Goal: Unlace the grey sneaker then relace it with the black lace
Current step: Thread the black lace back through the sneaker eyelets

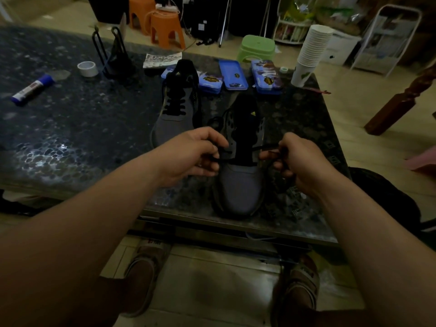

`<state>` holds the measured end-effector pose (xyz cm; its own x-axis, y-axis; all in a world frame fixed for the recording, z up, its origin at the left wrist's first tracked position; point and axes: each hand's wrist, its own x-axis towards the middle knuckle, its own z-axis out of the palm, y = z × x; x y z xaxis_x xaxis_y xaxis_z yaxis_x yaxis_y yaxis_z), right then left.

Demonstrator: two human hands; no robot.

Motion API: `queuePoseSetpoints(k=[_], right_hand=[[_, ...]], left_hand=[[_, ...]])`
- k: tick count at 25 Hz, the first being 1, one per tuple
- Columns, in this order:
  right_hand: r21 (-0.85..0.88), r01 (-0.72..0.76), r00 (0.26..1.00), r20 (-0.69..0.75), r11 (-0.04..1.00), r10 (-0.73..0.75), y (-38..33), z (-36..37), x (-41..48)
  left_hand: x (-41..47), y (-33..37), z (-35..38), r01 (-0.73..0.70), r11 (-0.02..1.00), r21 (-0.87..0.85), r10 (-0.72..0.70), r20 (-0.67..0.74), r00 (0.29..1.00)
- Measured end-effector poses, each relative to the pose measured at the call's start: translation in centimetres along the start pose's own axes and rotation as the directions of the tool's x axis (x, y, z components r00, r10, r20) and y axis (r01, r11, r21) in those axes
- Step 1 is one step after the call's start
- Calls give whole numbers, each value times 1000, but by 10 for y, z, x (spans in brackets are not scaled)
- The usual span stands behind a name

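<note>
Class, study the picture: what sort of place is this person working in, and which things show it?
Probably a lived-in room at home: plastic stools on the floor, a stack of paper cups on the speckled table, and a cluttered rack behind.

A small yellow three-stripe Adidas logo (253, 113) marks the black tongue of the near grey mesh sneaker (240, 185), and a like logo (177, 73) marks the second grey sneaker (175, 119) at its ten o'clock.

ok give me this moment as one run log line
left hand: pinches black lace | right hand: pinches black lace | near grey sneaker: upper eyelets empty | far sneaker: laced
</note>
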<state>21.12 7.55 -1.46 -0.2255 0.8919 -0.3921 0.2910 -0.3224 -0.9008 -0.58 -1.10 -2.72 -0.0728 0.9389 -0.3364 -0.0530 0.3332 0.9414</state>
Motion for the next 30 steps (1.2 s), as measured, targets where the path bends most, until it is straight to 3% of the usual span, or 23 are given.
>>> queuePoseSetpoints(k=[2,4,5,7,9,13,16,20,23,27,28,29,30], right_hand=[[-67,61,998,19,996,-60,-1,0,-1],[-128,160,986,62,979,-153,-4,0,-3],[-183,209,977,78,961,-198,-5,-1,-3],[-383,289,957,98,878,-272,-7,-6,-6],[-435,312,950,139,845,-279,-7,-11,-8],[-39,168,981,105,985,-164,-5,-19,-3],[252,32,998,41,967,-43,-5,-17,1],[362,-97,983,183,927,31,0,-2,1],[498,-204,969,226,843,101,8,8,6],[745,-292,956,228,600,183,11,0,14],[707,-271,963,205,653,178,10,-1,12],[564,-200,979,147,801,141,9,-1,10],[280,-66,996,84,958,44,9,-2,7]], left_hand=[[-2,2,-7,-53,971,235,42,53,998],[-5,2,-13,-180,783,596,142,111,984],[-6,2,-12,-231,681,694,191,136,972],[-9,3,-12,-289,600,746,271,150,951],[-8,4,-16,-280,618,735,292,117,949],[0,0,-20,-264,672,692,277,95,956],[5,-4,-10,-289,668,685,278,130,952],[12,-4,0,-315,634,706,319,132,939],[14,-7,6,-326,608,724,327,147,934],[13,-8,5,-319,575,754,296,171,940],[12,-8,6,-314,578,753,291,170,942],[12,-8,8,-303,582,755,296,151,943],[13,-10,13,-281,584,762,311,110,944]])
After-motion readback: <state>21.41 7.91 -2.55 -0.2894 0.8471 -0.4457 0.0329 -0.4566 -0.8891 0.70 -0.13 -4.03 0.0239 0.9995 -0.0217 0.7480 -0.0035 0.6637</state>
